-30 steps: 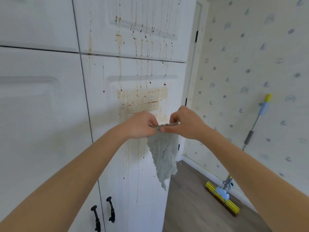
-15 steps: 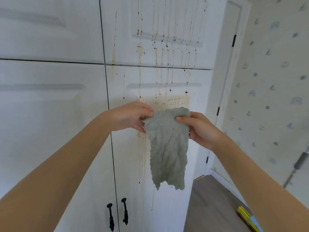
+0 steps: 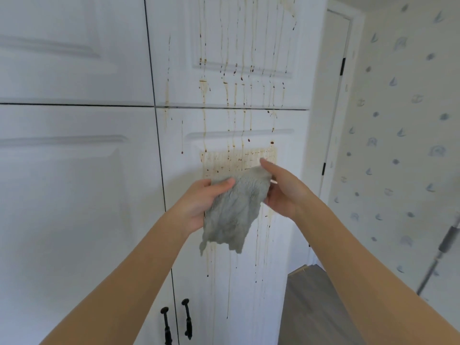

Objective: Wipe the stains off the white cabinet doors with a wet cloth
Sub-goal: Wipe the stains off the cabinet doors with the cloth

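Two hands held the fuzzy grey-green cloth (image 3: 234, 207) just before the stained white lower cabinet door (image 3: 224, 270): the left hand (image 3: 199, 205) pinched its upper corner, the right hand (image 3: 281, 190) lay open-fingered against its far edge. Brown drips (image 3: 239, 160) streaked both doors. Folding it into a flat pad first would likely wipe cleaner.

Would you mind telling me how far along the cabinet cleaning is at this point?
Done: only a smeared brown patch on the lower door hints at a first pass. In hand: the left hand grips the grey cloth, the right hand is at its other edge, and it is held off the door. Left: brown drips streak the upper door and run down the lower one.
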Demonstrator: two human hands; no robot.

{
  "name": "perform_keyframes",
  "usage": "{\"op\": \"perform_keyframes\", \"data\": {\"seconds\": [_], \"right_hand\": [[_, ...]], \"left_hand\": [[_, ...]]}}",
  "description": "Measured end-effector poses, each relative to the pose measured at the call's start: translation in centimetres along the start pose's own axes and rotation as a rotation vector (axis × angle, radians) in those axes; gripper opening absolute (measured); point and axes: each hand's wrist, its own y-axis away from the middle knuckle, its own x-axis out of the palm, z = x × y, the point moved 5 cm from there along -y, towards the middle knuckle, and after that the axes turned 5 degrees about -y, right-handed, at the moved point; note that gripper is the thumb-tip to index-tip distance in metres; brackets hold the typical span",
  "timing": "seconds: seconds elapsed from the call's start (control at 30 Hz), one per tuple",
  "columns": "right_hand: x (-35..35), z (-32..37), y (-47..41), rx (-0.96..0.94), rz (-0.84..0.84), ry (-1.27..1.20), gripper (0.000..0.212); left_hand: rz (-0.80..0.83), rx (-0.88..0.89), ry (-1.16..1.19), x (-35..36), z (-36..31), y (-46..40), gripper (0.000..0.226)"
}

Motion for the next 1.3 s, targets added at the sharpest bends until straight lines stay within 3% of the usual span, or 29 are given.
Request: {"op": "perform_keyframes", "data": {"seconds": [0.13, 0.33, 0.53, 0.63, 0.73, 0.9, 1.0, 1.17, 1.3], "right_hand": [[-0.2, -1.4, 1.6, 0.154, 0.130, 0.319, 0.049], [-1.4, 1.8, 1.8, -0.107, -0.122, 0.395, 0.074], [0.5, 3.7, 1.8, -0.306, -0.024, 0.414, 0.037], [1.3, 4.4, 1.5, -0.379, 0.059, 0.609, 0.038], [1.4, 5.7, 1.0, -0.449, 0.028, 0.791, 0.028], [2.8, 9.6, 0.4, -0.636, 0.002, 1.037, 0.002], [4.1, 12.1, 0.4, -0.757, -0.036, 1.131, 0.007], [5.7, 16.4, -0.2, -0.862, -0.031, 1.002, 0.015], [7.3, 19.6, -0.9, -0.916, 0.003, 0.849, 0.007]], "left_hand": [[0.003, -0.051, -0.015, 0.2, -1.4, -0.1, 0.034], [-0.017, -0.039, -0.121, -0.3, -4.0, 0.3, 0.023], [-0.135, 0.017, -0.157, -0.6, -5.9, 0.5, 0.020], [-0.054, -0.032, -0.269, -0.8, -6.8, 0.6, 0.021], [-0.027, -0.036, -0.388, -1.0, -7.9, 0.9, 0.017], [-0.438, 0.182, -0.455, -0.9, -12.0, 1.3, 0.042], [-0.581, 0.380, -0.572, -0.1, -15.2, 1.6, 0.032], [-0.514, 0.510, -0.602, 1.7, -20.4, 2.1, 0.011], [-0.407, 0.522, -0.736, 2.8, -23.6, 1.2, 0.034]]}}
